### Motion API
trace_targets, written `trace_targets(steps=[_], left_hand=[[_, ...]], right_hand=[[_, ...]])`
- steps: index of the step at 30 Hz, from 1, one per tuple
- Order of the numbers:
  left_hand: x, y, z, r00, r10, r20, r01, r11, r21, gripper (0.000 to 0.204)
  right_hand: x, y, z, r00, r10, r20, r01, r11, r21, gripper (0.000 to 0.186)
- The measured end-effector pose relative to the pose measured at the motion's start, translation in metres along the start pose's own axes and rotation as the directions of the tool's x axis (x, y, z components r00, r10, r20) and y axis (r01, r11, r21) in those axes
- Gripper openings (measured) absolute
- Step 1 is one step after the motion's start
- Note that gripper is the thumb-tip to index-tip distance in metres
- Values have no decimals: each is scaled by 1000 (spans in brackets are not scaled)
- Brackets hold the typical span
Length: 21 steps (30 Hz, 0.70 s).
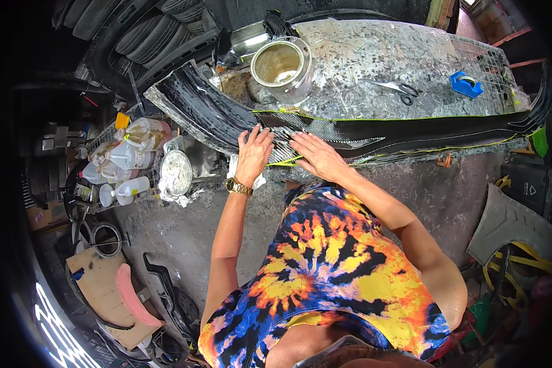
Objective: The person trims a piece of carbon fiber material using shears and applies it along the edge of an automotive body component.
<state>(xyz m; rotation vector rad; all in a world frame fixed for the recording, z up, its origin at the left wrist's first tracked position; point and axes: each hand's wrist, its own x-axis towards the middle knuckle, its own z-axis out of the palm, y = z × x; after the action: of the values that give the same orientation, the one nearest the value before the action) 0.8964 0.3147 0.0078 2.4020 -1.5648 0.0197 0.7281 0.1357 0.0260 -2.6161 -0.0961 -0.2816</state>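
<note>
A long curved black mould (210, 116) lies across the workbench. Over its middle and right part stretches a strip of black carbon-fibre cloth (423, 130) with bright yellow-green edging. My left hand (255, 150) rests flat on the cloth's left end, fingers spread, a gold watch on the wrist. Close to its right, my right hand (316, 154) presses flat on the same cloth, fingers stretched out. Woven strands shine between the two hands. Neither hand grips anything; what lies under the palms is hidden.
Behind the cloth stand a metal can (282, 64), black-handled scissors (394, 89) and a blue tape dispenser (466, 84) on the stained workbench (362, 52). Plastic jugs (132, 153) and a lidded tin (176, 173) crowd the left. A grey panel (512, 227) leans at right.
</note>
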Motion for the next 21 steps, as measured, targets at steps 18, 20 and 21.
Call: trace_targets(steps=[18, 20, 21], left_hand=[[10, 21, 5, 990, 139, 21, -137, 988, -76, 34], [10, 19, 8, 990, 141, 22, -139, 986, -97, 33], [10, 18, 7, 991, 134, 21, -131, 985, -112, 33]], right_hand=[[-12, 2, 13, 986, 65, 155, -54, 996, -72, 70], [-18, 8, -4, 984, 170, 43, -171, 985, 23, 69], [-21, 13, -13, 980, 193, -49, -191, 981, 42, 66]])
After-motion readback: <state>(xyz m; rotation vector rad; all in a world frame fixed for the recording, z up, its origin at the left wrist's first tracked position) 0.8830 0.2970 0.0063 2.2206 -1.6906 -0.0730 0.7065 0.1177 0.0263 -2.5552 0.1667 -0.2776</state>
